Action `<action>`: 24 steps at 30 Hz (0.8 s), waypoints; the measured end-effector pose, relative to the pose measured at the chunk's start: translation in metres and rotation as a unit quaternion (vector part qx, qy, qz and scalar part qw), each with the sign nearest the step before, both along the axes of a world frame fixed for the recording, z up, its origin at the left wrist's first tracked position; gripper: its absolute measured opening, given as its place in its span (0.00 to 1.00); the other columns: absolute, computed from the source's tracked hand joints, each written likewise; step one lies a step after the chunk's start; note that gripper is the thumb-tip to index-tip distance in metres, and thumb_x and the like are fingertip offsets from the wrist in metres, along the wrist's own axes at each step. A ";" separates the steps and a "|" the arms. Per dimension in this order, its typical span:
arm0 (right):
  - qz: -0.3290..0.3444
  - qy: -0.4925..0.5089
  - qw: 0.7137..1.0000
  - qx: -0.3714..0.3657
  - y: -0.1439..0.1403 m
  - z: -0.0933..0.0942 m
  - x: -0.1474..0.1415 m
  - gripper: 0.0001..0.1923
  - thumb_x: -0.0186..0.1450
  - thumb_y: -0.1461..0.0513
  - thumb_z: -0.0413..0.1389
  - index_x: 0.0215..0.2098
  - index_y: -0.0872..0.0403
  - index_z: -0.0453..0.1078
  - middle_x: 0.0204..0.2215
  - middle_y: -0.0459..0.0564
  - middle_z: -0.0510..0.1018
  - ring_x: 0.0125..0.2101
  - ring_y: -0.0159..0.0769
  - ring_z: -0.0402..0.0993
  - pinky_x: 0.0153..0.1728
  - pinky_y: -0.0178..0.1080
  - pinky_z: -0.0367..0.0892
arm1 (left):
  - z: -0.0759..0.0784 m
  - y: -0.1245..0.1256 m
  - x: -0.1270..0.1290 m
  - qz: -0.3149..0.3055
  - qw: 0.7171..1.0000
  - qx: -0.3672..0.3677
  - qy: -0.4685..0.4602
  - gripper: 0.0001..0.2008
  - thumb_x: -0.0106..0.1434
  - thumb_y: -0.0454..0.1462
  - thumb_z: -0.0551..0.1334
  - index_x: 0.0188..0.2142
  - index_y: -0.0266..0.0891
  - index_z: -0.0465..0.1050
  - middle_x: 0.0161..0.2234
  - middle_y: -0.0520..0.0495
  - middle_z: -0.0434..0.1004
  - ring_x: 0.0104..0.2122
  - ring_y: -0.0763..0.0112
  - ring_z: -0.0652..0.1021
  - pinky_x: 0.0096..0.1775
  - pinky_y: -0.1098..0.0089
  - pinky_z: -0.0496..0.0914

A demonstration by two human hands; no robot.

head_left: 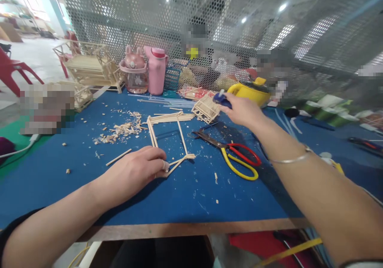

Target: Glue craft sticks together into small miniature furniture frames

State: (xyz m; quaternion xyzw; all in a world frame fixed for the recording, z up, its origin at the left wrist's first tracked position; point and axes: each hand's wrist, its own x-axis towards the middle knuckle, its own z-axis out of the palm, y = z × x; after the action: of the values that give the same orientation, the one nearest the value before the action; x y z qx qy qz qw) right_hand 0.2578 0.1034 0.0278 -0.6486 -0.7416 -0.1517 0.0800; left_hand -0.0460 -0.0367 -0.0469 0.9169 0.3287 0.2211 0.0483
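Observation:
My left hand (143, 164) is closed on the near left corner of a square frame of thin wooden sticks (182, 136). Its fingertips hide that corner. A loose stick (119, 157) lies just left of the hand. My right hand (243, 108), reaching far forward, grips a blue hot glue gun (222, 99), mostly covered by the fingers. Directly beside it stands a small stick-built piece (206, 107). Open scissors (226, 148) with red and yellow handles lie between my hands. A bundle of sticks (172, 118) lies along the frame's far side.
Wood offcuts (122, 131) are scattered left of the frame. Clear glue sticks (167, 101) lie farther back. A pink bottle (156, 70), a rabbit-eared cup (136, 74), a yellow pot (254, 92) and a larger stick model (91, 68) line the back, before a perforated metal screen (143, 16).

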 end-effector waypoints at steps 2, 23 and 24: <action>-0.015 -0.027 0.998 -0.046 0.027 -0.003 -0.009 0.27 0.64 0.52 0.47 0.59 0.53 0.58 0.48 0.61 0.73 0.45 0.53 0.70 0.41 0.48 0.64 | 0.002 -0.002 0.000 -0.002 0.999 0.022 0.023 0.13 0.67 0.37 0.50 0.36 0.40 0.73 0.43 0.46 0.72 0.41 0.71 0.73 0.42 0.72 0.70; 0.412 -0.015 0.908 -0.070 -0.122 -0.063 -0.079 0.13 0.65 0.66 0.48 0.41 0.55 0.73 0.36 0.53 0.78 0.36 0.38 0.70 0.34 0.37 0.65 | -0.004 -0.039 -0.001 -0.067 0.992 0.088 0.061 0.15 0.65 0.30 0.48 0.47 0.37 0.69 0.52 0.43 0.71 0.54 0.60 0.69 0.53 0.56 0.67; 0.406 -0.007 0.911 -0.075 -0.121 -0.065 -0.079 0.12 0.65 0.66 0.48 0.39 0.55 0.73 0.36 0.53 0.77 0.36 0.38 0.69 0.34 0.37 0.65 | -0.005 -0.042 -0.006 -0.063 0.994 0.077 0.035 0.15 0.65 0.30 0.49 0.47 0.41 0.69 0.52 0.46 0.71 0.56 0.59 0.66 0.56 0.53 0.63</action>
State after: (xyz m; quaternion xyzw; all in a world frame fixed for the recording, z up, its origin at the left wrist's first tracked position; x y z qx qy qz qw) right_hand 0.1785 -0.0177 -0.0372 -0.2944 -0.9507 -0.0545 0.0806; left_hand -0.0525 -0.0790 -0.0518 0.9441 0.2535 0.2097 -0.0201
